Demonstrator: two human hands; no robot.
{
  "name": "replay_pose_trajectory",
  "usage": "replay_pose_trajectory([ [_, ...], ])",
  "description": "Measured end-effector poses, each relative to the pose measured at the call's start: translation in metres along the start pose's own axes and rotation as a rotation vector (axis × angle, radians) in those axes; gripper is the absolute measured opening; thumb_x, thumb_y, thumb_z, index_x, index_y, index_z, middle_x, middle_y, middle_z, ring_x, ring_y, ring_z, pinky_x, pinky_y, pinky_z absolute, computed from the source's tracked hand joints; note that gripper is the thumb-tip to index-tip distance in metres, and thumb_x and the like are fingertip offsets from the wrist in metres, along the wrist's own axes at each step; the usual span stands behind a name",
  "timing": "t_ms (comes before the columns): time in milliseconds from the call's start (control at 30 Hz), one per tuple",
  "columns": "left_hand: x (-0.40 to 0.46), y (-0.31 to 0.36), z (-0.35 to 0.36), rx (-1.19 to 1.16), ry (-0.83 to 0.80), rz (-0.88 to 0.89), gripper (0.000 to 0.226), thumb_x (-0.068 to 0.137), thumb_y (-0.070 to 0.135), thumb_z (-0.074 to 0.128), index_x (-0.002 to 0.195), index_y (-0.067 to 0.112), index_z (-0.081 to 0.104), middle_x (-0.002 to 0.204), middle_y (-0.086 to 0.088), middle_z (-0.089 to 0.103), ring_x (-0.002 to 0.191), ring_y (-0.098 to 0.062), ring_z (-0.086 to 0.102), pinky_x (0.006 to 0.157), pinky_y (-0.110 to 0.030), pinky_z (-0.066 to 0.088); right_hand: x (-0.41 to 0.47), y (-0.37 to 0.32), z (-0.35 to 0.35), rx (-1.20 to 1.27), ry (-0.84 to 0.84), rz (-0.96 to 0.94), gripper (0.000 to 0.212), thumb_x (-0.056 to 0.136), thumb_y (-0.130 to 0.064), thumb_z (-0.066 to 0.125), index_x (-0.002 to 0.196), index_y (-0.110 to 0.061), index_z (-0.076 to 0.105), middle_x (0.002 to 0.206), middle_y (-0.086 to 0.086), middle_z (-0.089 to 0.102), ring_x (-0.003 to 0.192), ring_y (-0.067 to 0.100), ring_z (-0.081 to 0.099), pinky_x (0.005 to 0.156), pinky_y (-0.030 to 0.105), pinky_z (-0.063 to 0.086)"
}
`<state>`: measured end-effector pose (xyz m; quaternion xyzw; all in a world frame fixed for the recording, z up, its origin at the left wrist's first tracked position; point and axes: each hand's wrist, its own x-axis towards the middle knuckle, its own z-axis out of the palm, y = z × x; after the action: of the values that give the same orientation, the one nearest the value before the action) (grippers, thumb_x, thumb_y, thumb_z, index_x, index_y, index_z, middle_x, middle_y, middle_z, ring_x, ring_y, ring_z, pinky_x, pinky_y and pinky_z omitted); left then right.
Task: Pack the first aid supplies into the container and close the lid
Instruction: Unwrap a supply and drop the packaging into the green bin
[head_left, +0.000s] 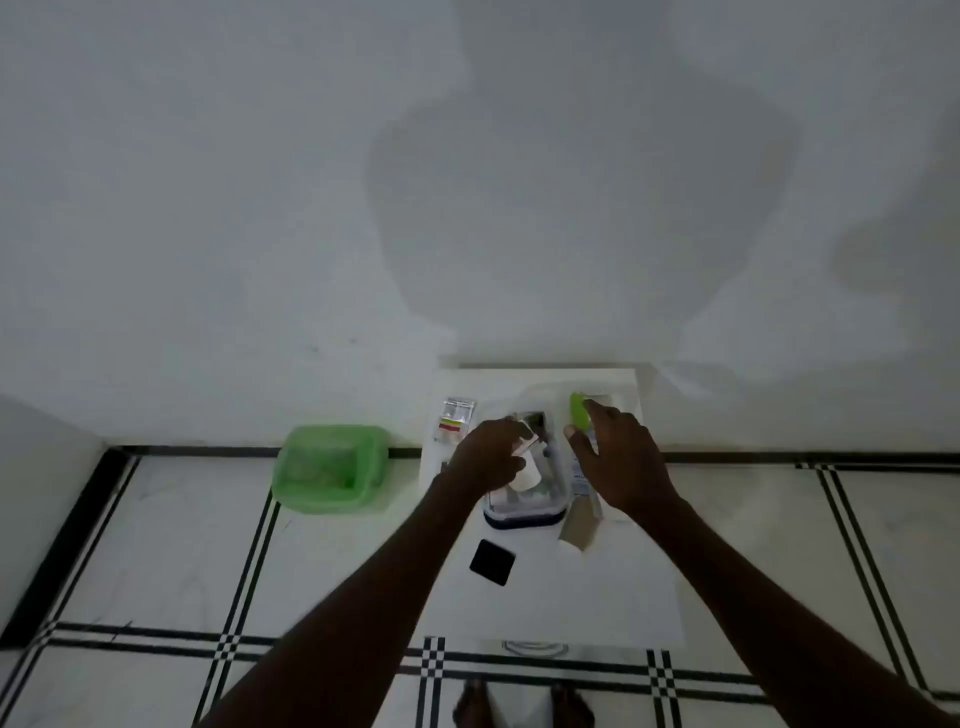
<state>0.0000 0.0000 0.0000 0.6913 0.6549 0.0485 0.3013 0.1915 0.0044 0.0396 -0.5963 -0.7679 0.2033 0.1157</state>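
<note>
A small white cylindrical bottle (525, 475) is being held in the left hand (488, 454), the fingers being curled closed around its upper part while its round base is being pointed toward the camera. Something thin and pale is being pinched with it near the fingertips, but what it is cannot be told. The bottle is being kept just above the open clear rectangular plastic container with a dark blue rim (522, 514), inside which a few pale packets are lying, too blurred to be named.

The right hand (621, 460) is being held spread beside the container's right edge, its fingers apart and closed on nothing; its fingertips are being rested at or just above a bright green oblong item (577, 408), and contact cannot be made out. Under that hand's heel a flat grey foil packet (581, 527) is lying.

All of this is being carried on a low white rectangular table (597, 597) set against a pale wall. A small clear sachet with a red and yellow label (456, 420) is lying on the table left of the container, and a black square pad (492, 562) is lying nearer the camera. A translucent green plastic lidded box (332, 467) is sitting on the tiled floor, left of the table.
</note>
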Motion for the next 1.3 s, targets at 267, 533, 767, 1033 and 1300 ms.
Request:
replay_pose_trajectory([
  [267,0.032,0.006,0.034,0.32,-0.066,0.243,0.036,0.085,0.01,0.071,0.119,0.018,0.068,0.142,-0.011,0.051,0.135,-0.028,0.041,0.111,-0.042,0.039,0.006,0.028,0.054,0.038,-0.092,0.134,0.048,0.096,-0.031,0.051,0.136,-0.004,0.05,0.127,0.021,0.062,0.114,0.035,0.06,0.094,0.041,0.049],
  [533,0.04,0.004,-0.004,0.235,0.077,0.252,0.014,0.079,0.022,0.077,0.093,0.025,0.076,0.12,0.001,0.065,0.117,-0.024,0.049,0.093,-0.038,0.039,0.006,0.052,0.062,-0.034,-0.016,0.349,0.032,0.089,-0.022,0.055,0.115,-0.003,0.058,0.102,0.02,0.068,0.091,0.038,0.065,0.076,0.04,0.052],
  [767,0.047,0.027,-0.017,-0.088,0.101,0.069,0.009,0.079,0.016,0.076,0.087,0.016,0.075,0.089,-0.002,0.078,0.083,-0.019,0.069,0.07,-0.023,0.042,0.003,0.075,0.093,-0.135,-0.058,0.737,0.064,0.077,-0.041,0.069,0.12,0.001,0.046,0.112,0.02,0.062,0.104,0.038,0.058,0.091,0.048,0.042],
  [1033,0.055,0.031,0.011,-0.214,0.239,-0.113,0.015,0.08,0.016,0.079,0.093,0.008,0.075,0.093,-0.006,0.077,0.074,-0.009,0.057,0.057,-0.011,0.034,0.005,0.101,0.117,-0.043,0.013,0.784,0.028,0.07,-0.017,0.069,0.088,0.003,0.062,0.085,0.025,0.067,0.083,0.041,0.064,0.078,0.044,0.047],
  [1300,0.035,0.023,-0.006,-0.358,0.267,-0.236,0.022,0.08,0.018,0.079,0.098,0.006,0.076,0.095,-0.009,0.077,0.08,-0.016,0.065,0.07,-0.026,0.051,0.009,0.076,0.048,0.314,0.29,0.697,0.013,0.083,-0.016,0.069,0.087,-0.004,0.066,0.09,0.014,0.072,0.084,0.035,0.068,0.073,0.034,0.049],
])
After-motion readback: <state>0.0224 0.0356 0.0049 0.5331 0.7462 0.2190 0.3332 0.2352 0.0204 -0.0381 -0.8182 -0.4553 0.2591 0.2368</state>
